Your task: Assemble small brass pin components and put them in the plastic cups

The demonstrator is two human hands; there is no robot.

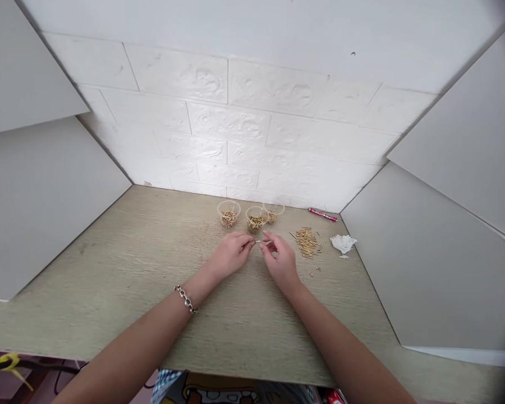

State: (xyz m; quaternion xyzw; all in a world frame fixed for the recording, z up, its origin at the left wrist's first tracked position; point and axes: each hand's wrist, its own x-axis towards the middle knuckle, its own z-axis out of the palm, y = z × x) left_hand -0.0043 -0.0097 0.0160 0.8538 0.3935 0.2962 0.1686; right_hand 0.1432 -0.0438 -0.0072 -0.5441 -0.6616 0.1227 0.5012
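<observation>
Both my hands meet near the middle of the table, just in front of the small clear cups. My left hand (233, 252) is closed in a pinch on a thin gold metal pin (258, 241). At the pin's other end, the thumb and a finger of my right hand (280, 257) close on its tip, while the index finger is raised. Beyond them stand a cup of dark gold pieces (256, 219), a cup of copper-coloured pieces (229, 214) and a third cup with small gold pieces (273, 211). A pile of gold pins (307, 242) lies right of my right hand.
Tiny copper-coloured bits (206, 231) are scattered left of the cups. A crumpled white tissue (343, 243) and a red pen-like tube (322, 214) lie at the right. White brick-pattern wall (248, 123) and grey side panels (46, 207) enclose the wooden table (235, 331).
</observation>
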